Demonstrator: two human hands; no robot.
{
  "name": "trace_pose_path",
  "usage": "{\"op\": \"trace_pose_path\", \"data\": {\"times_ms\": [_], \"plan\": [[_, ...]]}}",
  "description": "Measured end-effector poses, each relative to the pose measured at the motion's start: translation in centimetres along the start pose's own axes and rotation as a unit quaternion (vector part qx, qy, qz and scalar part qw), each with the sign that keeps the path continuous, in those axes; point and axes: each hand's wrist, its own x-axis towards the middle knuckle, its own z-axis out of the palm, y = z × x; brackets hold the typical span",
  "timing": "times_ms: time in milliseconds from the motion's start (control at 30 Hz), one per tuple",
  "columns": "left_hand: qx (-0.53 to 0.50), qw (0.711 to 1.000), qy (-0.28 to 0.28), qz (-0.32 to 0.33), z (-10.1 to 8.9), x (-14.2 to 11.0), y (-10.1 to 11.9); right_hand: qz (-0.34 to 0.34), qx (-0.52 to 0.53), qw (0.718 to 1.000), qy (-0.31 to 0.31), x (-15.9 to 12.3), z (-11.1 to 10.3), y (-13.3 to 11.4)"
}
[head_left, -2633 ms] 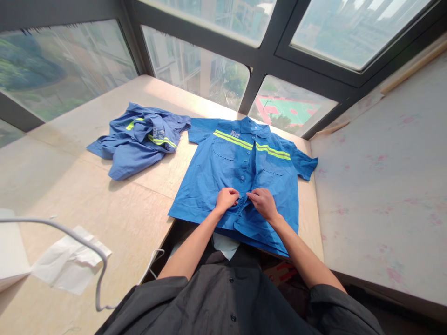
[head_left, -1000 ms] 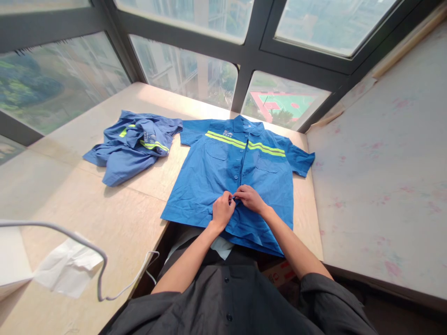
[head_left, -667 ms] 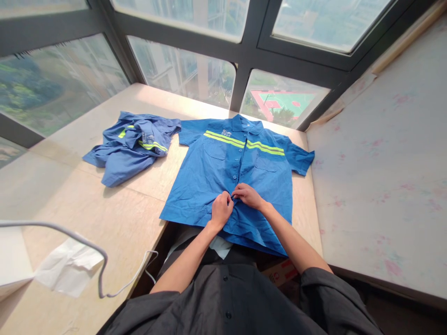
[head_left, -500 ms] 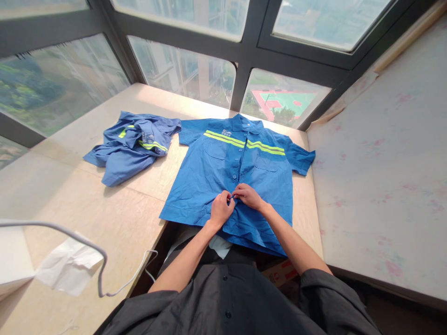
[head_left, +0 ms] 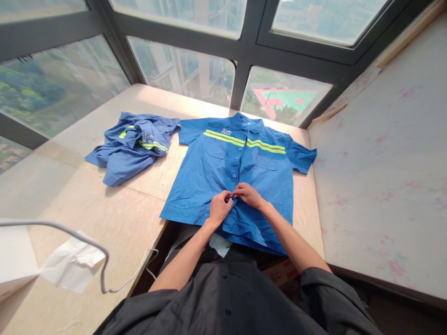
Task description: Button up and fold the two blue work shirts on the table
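Observation:
A blue short-sleeved work shirt [head_left: 202, 181] lies spread face up, its collar toward the window and its lower hem hanging over the near edge. Yellow-green reflective stripes cross its chest, and several buttons run down the front placket. My left hand [head_left: 220, 208] pinches the placket low on the shirt. Right against it, my right hand [head_left: 248, 195] grips the same strip of cloth with bent fingers. Whatever button or buttonhole lies between the fingertips is hidden. Above the hands the placket edges lie close together.
Left of the shirt lies a second, crumpled blue shirt [head_left: 129, 158] on the pale wooden surface [head_left: 115, 209]. A grey cable [head_left: 84, 239], a white paper sheet [head_left: 73, 263] and a white box [head_left: 16, 253] are at the near left. A patterned wall [head_left: 370, 195] bounds the right side; windows stand behind.
Both hands stay at the same spot on the placket, with only slight finger movement. The view has shifted a little; the shirts lie as before.

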Motion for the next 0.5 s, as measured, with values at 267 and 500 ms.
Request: {"op": "trace_pose_path", "data": {"times_ms": [267, 500], "plan": [[0.008, 1.0, 0.011, 0.011, 0.3, -0.2, -0.2, 0.011, 0.026, 1.0, -0.006, -0.2, -0.1, 0.1], [0.004, 0.999, 0.02, 0.025, 0.5, -0.2, -0.5, 0.037, -0.036, 0.998, -0.036, 0.2, -0.6, -1.7]]}}
